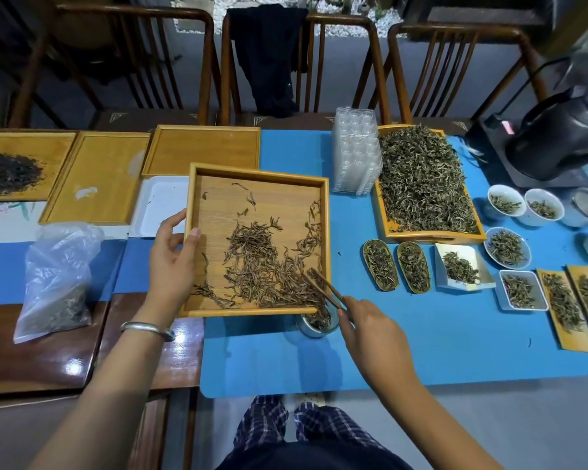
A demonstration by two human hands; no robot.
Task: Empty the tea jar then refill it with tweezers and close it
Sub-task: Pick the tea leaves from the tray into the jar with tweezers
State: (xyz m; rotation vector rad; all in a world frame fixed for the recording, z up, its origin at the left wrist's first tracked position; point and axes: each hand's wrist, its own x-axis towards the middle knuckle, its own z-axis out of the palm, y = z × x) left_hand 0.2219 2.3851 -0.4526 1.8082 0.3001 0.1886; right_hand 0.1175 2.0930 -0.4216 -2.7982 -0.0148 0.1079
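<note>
Gripping the left rim of the square bamboo tray (pixel 197 239), your left hand (pixel 174 262) has its thumb hooked over the edge and fingers curled beneath, tilting the tray's near edge over the tea jar (pixel 316 325). The jar sits on the blue mat (pixel 421 351), partly under the tray's near right corner, open and holding leaves. Your right hand (pixel 370 329), just right of the jar, pinches wooden tweezers (pixel 326 290), whose tips rest among the loose tea leaves (pixel 269 266) near that corner.
</note>
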